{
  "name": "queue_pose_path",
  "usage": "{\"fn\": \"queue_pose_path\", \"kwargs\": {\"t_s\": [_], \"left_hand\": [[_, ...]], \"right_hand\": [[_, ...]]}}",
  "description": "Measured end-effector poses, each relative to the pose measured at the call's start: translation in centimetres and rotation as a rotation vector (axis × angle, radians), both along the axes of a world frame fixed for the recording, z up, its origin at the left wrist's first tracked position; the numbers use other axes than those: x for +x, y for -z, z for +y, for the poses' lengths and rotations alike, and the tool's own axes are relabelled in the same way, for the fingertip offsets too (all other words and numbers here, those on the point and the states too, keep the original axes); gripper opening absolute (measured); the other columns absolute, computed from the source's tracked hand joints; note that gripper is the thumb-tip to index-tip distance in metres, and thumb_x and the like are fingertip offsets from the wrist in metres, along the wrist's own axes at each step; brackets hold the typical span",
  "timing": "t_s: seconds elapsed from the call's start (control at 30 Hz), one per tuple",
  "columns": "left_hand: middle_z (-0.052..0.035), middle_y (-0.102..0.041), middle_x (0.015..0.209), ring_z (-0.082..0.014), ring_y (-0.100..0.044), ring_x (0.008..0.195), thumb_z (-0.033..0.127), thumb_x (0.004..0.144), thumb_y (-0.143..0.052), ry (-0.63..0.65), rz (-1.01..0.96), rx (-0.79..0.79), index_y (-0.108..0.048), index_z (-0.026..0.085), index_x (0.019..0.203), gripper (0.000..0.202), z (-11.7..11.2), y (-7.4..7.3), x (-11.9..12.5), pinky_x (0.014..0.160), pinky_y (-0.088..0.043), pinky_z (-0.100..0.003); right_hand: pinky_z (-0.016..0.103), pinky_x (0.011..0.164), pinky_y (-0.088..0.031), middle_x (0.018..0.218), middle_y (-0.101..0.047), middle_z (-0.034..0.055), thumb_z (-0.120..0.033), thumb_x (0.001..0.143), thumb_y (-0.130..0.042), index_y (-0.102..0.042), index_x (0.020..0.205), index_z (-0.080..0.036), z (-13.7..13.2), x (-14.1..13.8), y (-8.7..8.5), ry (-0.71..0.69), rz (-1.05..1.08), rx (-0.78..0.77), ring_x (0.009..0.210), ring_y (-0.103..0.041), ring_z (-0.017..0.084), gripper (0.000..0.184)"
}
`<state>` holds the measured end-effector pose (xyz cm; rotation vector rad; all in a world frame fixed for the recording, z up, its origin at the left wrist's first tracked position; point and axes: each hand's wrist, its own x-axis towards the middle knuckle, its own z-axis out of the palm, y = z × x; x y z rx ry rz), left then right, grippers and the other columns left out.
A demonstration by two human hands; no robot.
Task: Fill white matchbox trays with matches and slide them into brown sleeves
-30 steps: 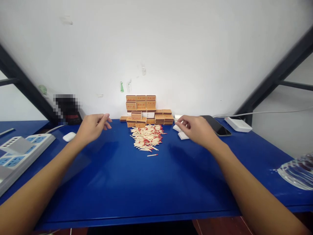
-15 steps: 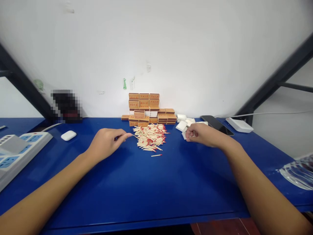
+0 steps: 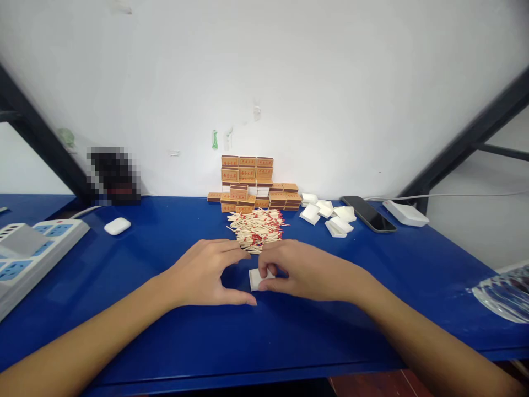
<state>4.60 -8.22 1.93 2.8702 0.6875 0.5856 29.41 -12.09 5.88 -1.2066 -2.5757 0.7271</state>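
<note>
A small white matchbox tray (image 3: 254,279) is pinched between the thumb and fingers of my right hand (image 3: 301,270), in front of the match pile. Just left of it, my left hand (image 3: 210,273) has its thumb and fingers spread apart around the tray's left side, holding nothing. Behind both hands lies a heap of loose red-headed matches (image 3: 258,225), its near edge partly hidden by my fingers. Brown and orange matchboxes (image 3: 247,175) stand stacked against the wall behind the heap. More white trays (image 3: 324,208) lie scattered to the right of the matches.
A black phone (image 3: 367,214) and a white box-shaped device (image 3: 407,213) with a cable lie at the back right. On the left are a white earphone case (image 3: 117,226) and a power strip (image 3: 39,259). Clear plastic (image 3: 504,292) sits at the right edge of the blue table (image 3: 231,347).
My right hand has brought a white tray from the right-hand group to the middle front. My left hand has moved right and nearer, changing from a pinch by the matches to spread fingers.
</note>
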Motion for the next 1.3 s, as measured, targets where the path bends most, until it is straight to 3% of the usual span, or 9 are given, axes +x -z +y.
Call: {"fn": "queue_pose_path", "kwargs": {"t_s": [0.17, 0.4, 0.5, 0.73, 0.83, 1.1, 1.3], "left_hand": [[-0.002, -0.069, 0.092, -0.0202, -0.066, 0.078, 0.069, 0.082, -0.076, -0.039, 0.069, -0.053, -0.075, 0.02, 0.111, 0.057, 0.1, 0.5, 0.1, 0.066, -0.046, -0.033], [-0.0002, -0.067, 0.087, -0.018, -0.065, 0.077, 0.053, 0.087, -0.077, -0.054, 0.025, -0.114, -0.077, 0.022, 0.106, 0.036, -0.2, 1.4, 0.6, 0.067, -0.045, -0.032], [0.0006, -0.066, 0.086, -0.0163, -0.063, 0.074, 0.046, 0.089, -0.076, -0.054, 0.023, -0.141, -0.076, 0.022, 0.104, 0.028, 0.0, 1.6, 0.6, 0.066, -0.045, -0.031], [0.0005, -0.065, 0.085, -0.0152, -0.062, 0.073, 0.045, 0.09, -0.075, -0.065, 0.025, -0.146, -0.075, 0.021, 0.102, 0.027, 0.2, 1.3, 0.3, 0.065, -0.044, -0.03], [0.0001, -0.065, 0.086, -0.0154, -0.062, 0.073, 0.044, 0.091, -0.074, -0.063, 0.024, -0.134, -0.075, 0.021, 0.104, 0.026, 0.3, 1.3, 0.3, 0.065, -0.044, -0.029], [-0.0004, -0.066, 0.087, -0.0157, -0.064, 0.074, 0.042, 0.093, -0.072, -0.055, 0.023, -0.104, -0.075, 0.02, 0.103, 0.024, 0.6, 1.3, 0.2, 0.064, -0.045, -0.029], [0.0002, -0.066, 0.086, -0.0153, -0.063, 0.073, 0.044, 0.091, -0.075, -0.051, 0.03, -0.129, -0.076, 0.02, 0.104, 0.027, 0.5, 1.3, 0.2, 0.064, -0.045, -0.029]], "right_hand": [[0.027, 0.062, -0.038, 0.078, -0.067, 0.0001, -0.026, 0.091, -0.072, -0.075, 0.089, -0.02, 2.5, 1.4, -0.4, 0.105, 0.038, 0.027, 0.069, -0.055, 0.013, 0.007], [0.027, 0.062, -0.037, 0.081, -0.066, 0.0004, -0.015, 0.088, -0.068, -0.073, 0.091, -0.02, 2.8, 2.9, 2.9, 0.101, -0.054, 0.043, 0.07, -0.054, 0.013, 0.008], [0.027, 0.062, -0.036, 0.079, -0.065, 0.0003, -0.017, 0.09, -0.066, -0.07, 0.087, -0.019, 2.8, 3.0, 3.5, 0.115, -0.079, 0.059, 0.069, -0.052, 0.013, 0.005], [0.027, 0.065, -0.036, 0.079, -0.063, 0.0, -0.019, 0.094, -0.063, -0.064, 0.084, -0.019, 2.1, 2.8, 2.2, 0.16, 0.002, 0.167, 0.071, -0.052, 0.013, 0.01], [0.027, 0.065, -0.036, 0.077, -0.061, -0.0012, -0.02, 0.093, -0.065, -0.065, 0.084, -0.02, 1.3, 2.0, 1.6, 0.124, 0.053, 0.143, 0.07, -0.051, 0.013, 0.009], [0.026, 0.065, -0.035, 0.08, -0.063, -0.0007, -0.013, 0.093, -0.062, -0.065, 0.084, -0.019, 0.6, 0.5, 2.4, 0.06, 0.024, 0.078, 0.069, -0.051, 0.012, 0.011], [0.027, 0.065, -0.034, 0.079, -0.062, 0.0004, -0.017, 0.095, -0.064, -0.068, 0.089, -0.018, 1.6, 1.3, 2.5, 0.23, 0.028, 0.25, 0.069, -0.051, 0.013, 0.007]]}}
